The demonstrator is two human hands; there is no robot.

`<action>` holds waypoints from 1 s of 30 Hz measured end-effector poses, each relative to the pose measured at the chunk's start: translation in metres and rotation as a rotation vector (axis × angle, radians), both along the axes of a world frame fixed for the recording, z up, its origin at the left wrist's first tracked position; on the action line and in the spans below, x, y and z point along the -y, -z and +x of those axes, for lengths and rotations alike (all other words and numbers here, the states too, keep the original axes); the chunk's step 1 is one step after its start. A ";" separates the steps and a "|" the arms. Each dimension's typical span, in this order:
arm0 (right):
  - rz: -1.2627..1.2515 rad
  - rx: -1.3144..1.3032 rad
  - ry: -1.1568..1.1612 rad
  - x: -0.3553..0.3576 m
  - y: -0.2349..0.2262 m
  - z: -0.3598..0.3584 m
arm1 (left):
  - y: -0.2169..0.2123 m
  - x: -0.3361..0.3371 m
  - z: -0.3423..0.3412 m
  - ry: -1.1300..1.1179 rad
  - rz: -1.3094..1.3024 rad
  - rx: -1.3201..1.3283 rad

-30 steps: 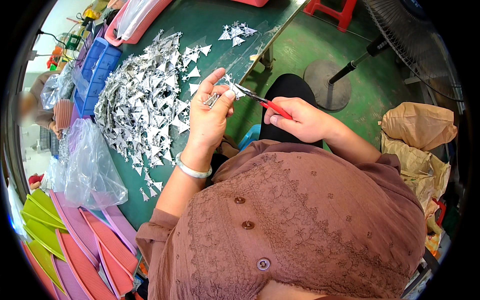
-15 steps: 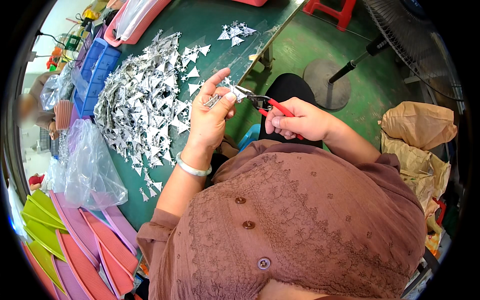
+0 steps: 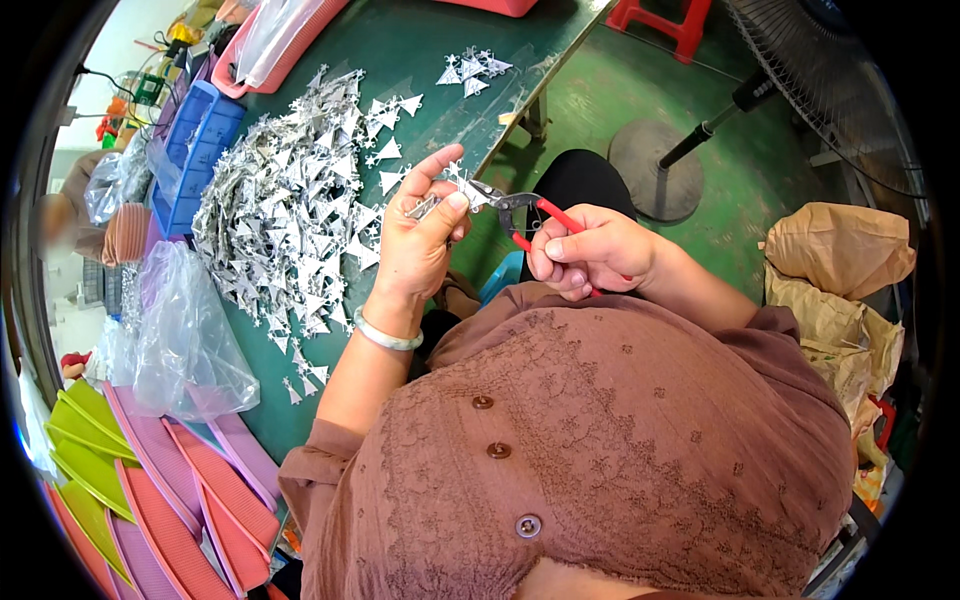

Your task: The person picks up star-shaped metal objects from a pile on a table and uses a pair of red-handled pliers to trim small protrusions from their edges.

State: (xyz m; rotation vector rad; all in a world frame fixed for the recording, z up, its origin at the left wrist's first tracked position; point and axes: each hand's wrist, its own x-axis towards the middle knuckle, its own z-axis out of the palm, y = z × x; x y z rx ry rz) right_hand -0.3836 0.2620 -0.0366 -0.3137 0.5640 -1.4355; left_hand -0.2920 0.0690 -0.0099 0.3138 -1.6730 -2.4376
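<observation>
Between thumb and fingers, my left hand [image 3: 418, 235] pinches a small silvery metal piece [image 3: 462, 183] with triangular, star-like parts; its index finger stretches out past the piece. More metal shows between the curled fingers. My right hand [image 3: 585, 252] is wrapped round the red handles of a pair of cutting pliers [image 3: 520, 205], whose jaws meet the right edge of the held piece. The handles are spread apart. Whether the jaws are closed on the metal is too small to tell. A large heap of silvery triangular pieces [image 3: 285, 210] lies on the green table, left of my left hand.
A small group of the same pieces [image 3: 472, 70] lies near the table's far right edge. Left of the heap stand a blue bin [image 3: 190, 165] and a clear plastic bag [image 3: 185, 340]. Coloured trays [image 3: 160, 470] are stacked at lower left. A fan [image 3: 740, 95] and paper bags [image 3: 835, 250] stand right.
The handles of the pliers have spread wider, and my right hand has shifted slightly down and left. My left hand still holds the metal piece, nearly in the same place.
</observation>
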 end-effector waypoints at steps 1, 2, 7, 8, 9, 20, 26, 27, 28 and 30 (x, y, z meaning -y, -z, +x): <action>-0.026 0.031 -0.011 0.000 0.001 0.000 | 0.000 0.000 0.000 0.002 0.005 -0.004; -0.032 0.040 -0.019 0.001 0.002 0.000 | -0.001 0.001 0.001 0.002 0.010 -0.008; 0.013 -0.083 0.015 0.004 0.000 0.003 | 0.001 0.006 0.002 0.013 0.060 -0.007; 0.006 -0.219 0.046 0.004 0.000 0.002 | 0.001 0.007 0.003 0.005 0.091 -0.008; -0.001 -0.355 0.076 0.004 0.001 0.001 | 0.001 0.008 0.004 0.005 0.143 -0.008; -0.071 -1.977 0.513 0.016 -0.019 -0.014 | -0.009 0.013 0.013 0.104 0.789 -0.003; -0.070 -2.100 0.549 0.023 -0.022 -0.010 | -0.009 0.012 0.016 0.115 0.834 -0.003; -0.061 -2.108 0.542 0.024 -0.022 -0.010 | -0.009 0.013 0.016 0.116 0.836 -0.006; -0.052 -2.117 0.536 0.024 -0.022 -0.009 | -0.009 0.013 0.017 0.120 0.835 -0.005; -0.039 -2.134 0.534 0.024 -0.022 -0.009 | -0.009 0.013 0.017 0.129 0.838 -0.003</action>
